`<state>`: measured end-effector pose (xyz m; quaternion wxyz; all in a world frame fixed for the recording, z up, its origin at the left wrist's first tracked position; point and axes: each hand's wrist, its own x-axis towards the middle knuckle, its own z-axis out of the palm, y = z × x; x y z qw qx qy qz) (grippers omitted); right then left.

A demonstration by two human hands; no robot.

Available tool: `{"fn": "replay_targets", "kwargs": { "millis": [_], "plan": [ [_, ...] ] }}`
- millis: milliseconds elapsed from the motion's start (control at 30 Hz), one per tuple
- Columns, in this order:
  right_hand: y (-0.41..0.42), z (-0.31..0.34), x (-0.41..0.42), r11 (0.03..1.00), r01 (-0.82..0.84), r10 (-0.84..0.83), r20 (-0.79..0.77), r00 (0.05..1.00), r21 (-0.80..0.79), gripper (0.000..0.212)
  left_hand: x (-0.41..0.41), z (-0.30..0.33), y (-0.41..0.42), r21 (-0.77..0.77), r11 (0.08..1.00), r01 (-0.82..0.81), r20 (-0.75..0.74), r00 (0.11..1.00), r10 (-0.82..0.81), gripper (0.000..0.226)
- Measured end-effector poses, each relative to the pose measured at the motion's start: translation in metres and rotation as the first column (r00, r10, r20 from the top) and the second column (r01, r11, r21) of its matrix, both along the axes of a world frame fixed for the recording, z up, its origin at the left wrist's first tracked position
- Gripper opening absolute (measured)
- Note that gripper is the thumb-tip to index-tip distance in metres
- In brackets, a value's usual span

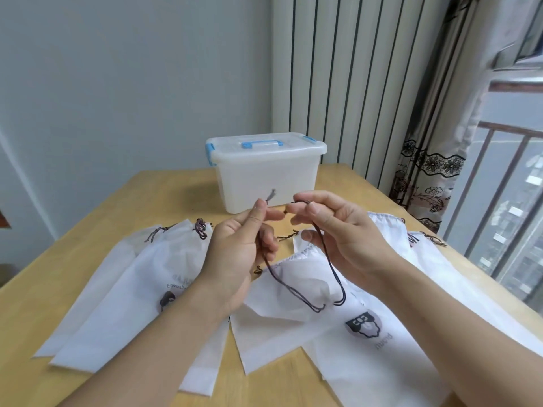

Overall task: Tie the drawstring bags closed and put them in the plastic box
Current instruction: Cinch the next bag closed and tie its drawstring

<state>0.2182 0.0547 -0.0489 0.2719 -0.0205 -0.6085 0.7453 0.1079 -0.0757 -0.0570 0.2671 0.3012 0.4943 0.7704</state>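
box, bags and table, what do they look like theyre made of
Box: frosted translucent plastic, with blue clips. Bags: thin white matte material, probably non-woven fabric, creased and slightly see-through. Table: pale wood or wood-look laminate, with faint grain.

hands [282, 230] pinching drawstring [329, 259], bags [164, 274], box [266, 171]

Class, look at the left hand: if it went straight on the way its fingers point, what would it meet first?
The left hand points right, toward the right hand. It would probably meet the right hand's fingertips first, across a small gap. Both hold the cord. Depth is unclear.
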Motion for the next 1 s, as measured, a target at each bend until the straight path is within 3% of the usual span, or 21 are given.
{"fn": "replay_targets", "kwargs": {
  "millis": [200,300,367,433,500,567,633,733,867,933,1000],
  "plan": [
    [-0.010,-0.004,-0.004,0.996,-0.019,0.032,-0.150,0.988,0.086,0.009,0.016,-0.004,0.005,-0.076,0.993,0.089,0.249,0.966,-0.068,0.028],
    [-0.015,-0.007,-0.006,0.978,0.066,-0.033,-0.171,0.985,0.196,0.010,0.020,-0.008,0.005,-0.101,0.983,0.156,0.255,0.959,-0.126,0.038],
    [-0.019,-0.009,-0.008,0.959,0.153,-0.123,-0.136,0.983,0.237,0.012,0.024,-0.008,0.006,-0.147,0.976,0.163,0.219,0.967,-0.129,0.043],
    [-0.022,-0.012,-0.010,0.958,0.191,-0.181,-0.066,0.981,0.215,0.012,0.025,-0.006,0.005,-0.142,0.969,0.201,0.253,0.954,-0.161,0.034],
    [-0.023,-0.011,-0.010,0.973,0.174,-0.181,0.030,0.983,0.151,0.011,0.024,-0.004,0.005,-0.092,0.958,0.272,0.324,0.918,-0.230,0.023],
    [-0.021,-0.010,-0.008,0.981,0.147,-0.160,0.101,0.982,0.123,0.014,0.021,-0.002,0.004,-0.040,0.941,0.335,0.371,0.879,-0.298,0.033],
    [-0.020,-0.010,-0.007,0.980,0.117,-0.141,0.144,0.980,0.163,0.017,0.021,-0.002,0.003,-0.061,0.943,0.328,0.315,0.903,-0.293,0.040],
    [-0.018,-0.013,-0.008,0.971,0.072,-0.117,0.187,0.975,0.229,0.022,0.025,-0.004,0.003,-0.154,0.960,0.235,0.177,0.962,-0.207,0.027],
    [-0.009,-0.007,-0.005,0.995,-0.072,0.060,0.162,0.985,0.064,0.031,0.022,-0.005,0.004,-0.133,0.966,0.222,0.168,0.965,-0.199,0.028],
    [-0.003,-0.007,-0.004,0.993,-0.048,0.030,0.157,0.987,0.109,0.028,0.019,-0.004,0.004,-0.127,0.972,0.199,0.174,0.969,-0.176,0.028],
    [0.003,-0.008,-0.005,0.969,0.078,-0.121,0.173,0.978,0.236,0.020,0.016,-0.005,0.005,-0.136,0.974,0.183,0.181,0.971,-0.158,0.030]
  ]
}}
